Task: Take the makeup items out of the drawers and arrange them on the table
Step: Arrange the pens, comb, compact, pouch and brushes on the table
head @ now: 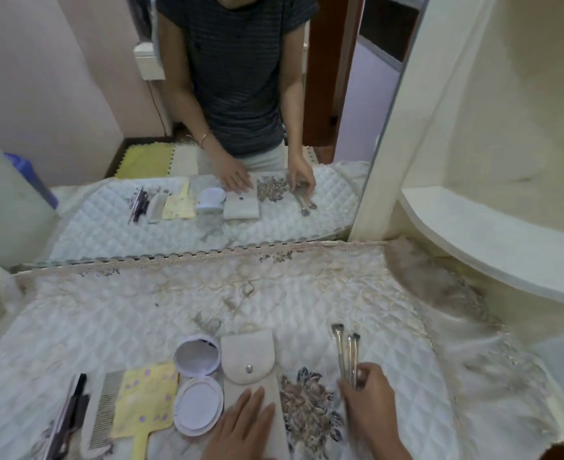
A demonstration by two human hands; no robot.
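Right hand [370, 400] pinches the handles of two makeup brushes [347, 353], bristles pointing away, tips lying on the quilted worktop [108, 320]. Left hand [244, 423] lies flat, fingers straight, on the beige pouch [247, 356]. Leftward in a row: open compact [197, 386], yellow hand mirror [146, 396], comb [104, 410].
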